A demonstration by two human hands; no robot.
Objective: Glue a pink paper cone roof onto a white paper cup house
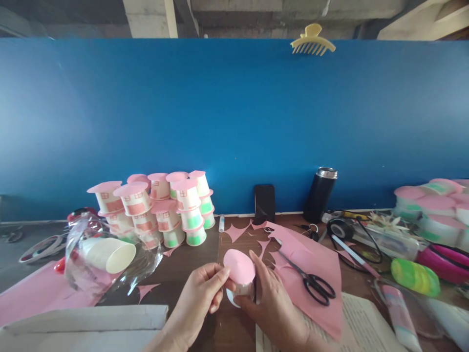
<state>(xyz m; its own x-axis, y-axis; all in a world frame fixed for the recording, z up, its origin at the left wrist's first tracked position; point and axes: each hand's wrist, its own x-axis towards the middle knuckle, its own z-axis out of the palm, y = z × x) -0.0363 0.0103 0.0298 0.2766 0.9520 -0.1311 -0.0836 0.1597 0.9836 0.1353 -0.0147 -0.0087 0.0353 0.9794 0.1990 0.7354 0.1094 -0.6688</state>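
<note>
- Currently both hands work low and central, over a dark brown table; a shallow pink paper cone sits between them, atop a small white paper cup, partly hidden.
- Left hand: thumb and forefinger pinching the cone's left edge, remaining fingers curled beneath.
- Right hand: grasping the cup, thumb across its front, forefinger raised beside the cone's rim. Whether cone and cup are bonded, cannot tell.
- Risk, my judgement: a hard pinch could crease the thin cone or drag it off centre; too firm a right grip could dent the cup wall.
- Black-handled metal scissors lie on a cut pink paper sheet, near the right hand; an outward swing might catch the handles or pull the sheet along.
- Leftward, white paper cups with pink tops stand in tiers; a low knock would likely topple several.
- Edges: tall blue partition shuts off the far side; white cardboard box crowds near left; printed paper page lies beside the right forearm.
- Room: most between left hand and tiers, a pink paper offcut lying there. Right side cluttered, tighter.
</note>
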